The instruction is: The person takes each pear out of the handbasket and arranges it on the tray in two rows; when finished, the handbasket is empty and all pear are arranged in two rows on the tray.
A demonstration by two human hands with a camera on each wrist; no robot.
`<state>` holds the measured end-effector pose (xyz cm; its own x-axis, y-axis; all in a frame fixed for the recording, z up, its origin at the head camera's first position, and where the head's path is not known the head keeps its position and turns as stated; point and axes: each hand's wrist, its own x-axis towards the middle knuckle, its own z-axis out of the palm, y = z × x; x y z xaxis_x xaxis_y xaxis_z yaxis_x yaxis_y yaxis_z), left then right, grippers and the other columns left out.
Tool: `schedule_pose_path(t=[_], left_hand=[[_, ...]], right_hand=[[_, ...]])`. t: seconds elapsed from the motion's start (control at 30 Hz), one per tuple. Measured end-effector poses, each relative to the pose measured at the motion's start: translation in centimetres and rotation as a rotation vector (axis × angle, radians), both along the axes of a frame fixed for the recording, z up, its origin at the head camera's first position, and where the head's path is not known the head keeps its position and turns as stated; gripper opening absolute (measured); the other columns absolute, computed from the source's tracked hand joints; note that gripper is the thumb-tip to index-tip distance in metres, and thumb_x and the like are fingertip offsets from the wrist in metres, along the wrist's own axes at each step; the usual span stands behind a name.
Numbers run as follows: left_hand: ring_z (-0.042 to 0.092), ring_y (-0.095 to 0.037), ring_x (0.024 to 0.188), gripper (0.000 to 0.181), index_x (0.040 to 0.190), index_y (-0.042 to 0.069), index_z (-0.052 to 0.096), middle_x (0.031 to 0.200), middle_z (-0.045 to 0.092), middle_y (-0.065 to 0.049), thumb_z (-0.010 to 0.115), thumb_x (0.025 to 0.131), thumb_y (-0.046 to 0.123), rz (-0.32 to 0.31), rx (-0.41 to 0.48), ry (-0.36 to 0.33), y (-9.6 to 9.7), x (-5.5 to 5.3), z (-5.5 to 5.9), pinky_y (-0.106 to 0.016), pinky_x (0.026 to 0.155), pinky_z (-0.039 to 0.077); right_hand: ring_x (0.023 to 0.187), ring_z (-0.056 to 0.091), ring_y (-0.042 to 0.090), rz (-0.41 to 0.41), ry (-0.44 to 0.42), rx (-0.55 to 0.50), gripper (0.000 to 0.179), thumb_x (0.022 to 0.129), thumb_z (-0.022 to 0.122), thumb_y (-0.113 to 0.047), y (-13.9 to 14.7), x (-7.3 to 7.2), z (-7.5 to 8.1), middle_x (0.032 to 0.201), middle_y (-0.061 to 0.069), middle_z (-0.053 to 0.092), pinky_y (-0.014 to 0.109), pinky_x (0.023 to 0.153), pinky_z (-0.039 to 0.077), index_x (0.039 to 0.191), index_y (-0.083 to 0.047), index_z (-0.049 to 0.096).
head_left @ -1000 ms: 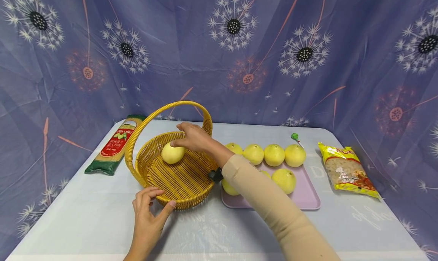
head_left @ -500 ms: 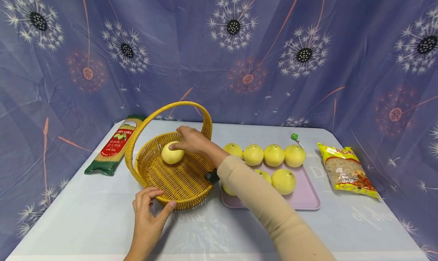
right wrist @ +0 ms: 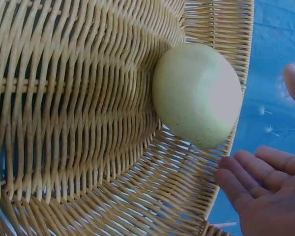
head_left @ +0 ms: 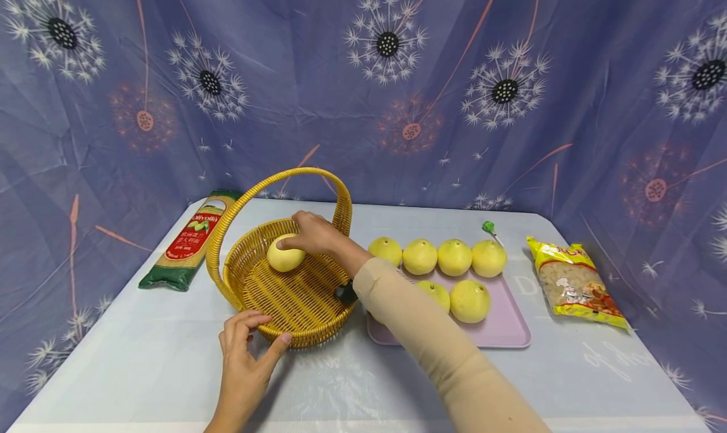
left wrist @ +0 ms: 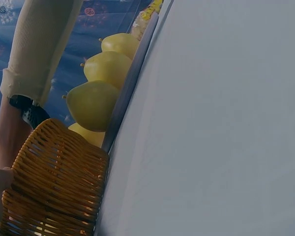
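Observation:
A tall-handled wicker basket [head_left: 295, 294] stands left of centre on the table. One pale yellow pomelo [head_left: 282, 261] rests inside it against the back wall. Over the basket's far right side reaches my right hand [head_left: 318, 234], its thumb overlapping the fruit in the head view. The right wrist view shows that hand's fingers [right wrist: 265, 169] extended and apart from the pomelo [right wrist: 196, 96]. My left hand [head_left: 244, 354] holds the basket's front rim between thumb and fingers; only a bit of it shows at the edge of the left wrist view, beside the wicker [left wrist: 59, 172].
Right of the basket, a pink tray [head_left: 505, 332] bears several more pomelos [head_left: 454, 256], partly hidden by my right sleeve [head_left: 431, 338]. A green lollipop [head_left: 490, 228] lies behind it. A yellow snack bag [head_left: 576, 284] lies far right, a pasta packet [head_left: 190, 243] at left.
My right hand and forearm have drifted slightly left and down beside the pomelo in the basket, uncovering more of the tray's fruit. The left hand and basket stay in place.

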<state>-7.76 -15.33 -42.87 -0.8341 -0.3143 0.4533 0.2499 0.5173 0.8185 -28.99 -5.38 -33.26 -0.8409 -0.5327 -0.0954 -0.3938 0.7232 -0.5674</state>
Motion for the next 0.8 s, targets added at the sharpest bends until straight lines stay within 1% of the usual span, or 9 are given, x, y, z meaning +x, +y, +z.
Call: schedule_pose_path(t=[0.13,0.3,0.43,0.53,0.63,0.8], left_hand=[[0.028,0.000,0.106,0.042,0.107,-0.001,0.056,0.121,0.045,-0.008,0.079,0.072,0.004,0.003,-0.002,-0.010,0.0,0.0,-0.1,-0.021,0.081,0.026],[0.027,0.000,0.106,0.042,0.107,-0.001,0.056,0.121,0.044,-0.005,0.079,0.073,0.005,0.004,0.001,-0.027,0.0,0.0,0.0,-0.022,0.081,0.025],[0.027,0.000,0.105,0.041,0.107,-0.001,0.056,0.121,0.044,-0.006,0.079,0.073,0.005,0.004,0.002,-0.031,0.0,-0.1,0.0,-0.022,0.081,0.025],[0.027,0.000,0.106,0.041,0.107,-0.001,0.056,0.121,0.045,-0.006,0.079,0.073,0.005,0.005,0.005,-0.029,0.1,0.0,0.0,-0.021,0.082,0.026],[0.027,0.000,0.106,0.041,0.107,0.000,0.056,0.121,0.044,-0.005,0.079,0.073,0.005,0.005,0.005,-0.029,0.1,0.0,0.0,-0.021,0.082,0.026],[0.027,0.000,0.105,0.041,0.108,0.000,0.056,0.121,0.044,-0.004,0.078,0.074,0.005,0.007,-0.001,-0.033,0.0,0.0,0.0,-0.021,0.081,0.025]], right_hand=[[0.120,0.052,0.020,-0.012,-0.015,-0.003,0.079,0.084,0.066,-0.049,-0.1,-0.2,-0.4,0.140,0.007,0.048,0.032,0.085,0.050,0.145,-0.011,0.034],[0.119,0.053,0.021,-0.005,-0.017,0.009,0.079,0.084,0.065,-0.049,-0.2,-0.4,-0.8,0.140,0.008,0.048,0.033,0.085,0.049,0.145,-0.010,0.033],[0.118,0.054,0.021,0.010,-0.005,0.036,0.080,0.085,0.064,-0.050,-0.4,-0.5,-1.1,0.140,0.010,0.047,0.032,0.085,0.049,0.145,-0.008,0.032],[0.112,0.055,0.019,0.009,-0.010,0.045,0.079,0.085,0.063,-0.050,-0.5,-0.6,-1.4,0.137,0.010,0.049,0.031,0.082,0.048,0.145,-0.008,0.033],[0.102,0.056,0.016,-0.001,-0.020,0.049,0.079,0.084,0.063,-0.051,-0.6,-0.7,-1.7,0.130,0.008,0.053,0.030,0.077,0.047,0.143,-0.007,0.035],[0.083,0.053,0.015,-0.004,-0.035,0.028,0.076,0.084,0.064,-0.051,-0.7,-0.8,-2.1,0.110,0.006,0.057,0.029,0.070,0.043,0.140,-0.006,0.038]])
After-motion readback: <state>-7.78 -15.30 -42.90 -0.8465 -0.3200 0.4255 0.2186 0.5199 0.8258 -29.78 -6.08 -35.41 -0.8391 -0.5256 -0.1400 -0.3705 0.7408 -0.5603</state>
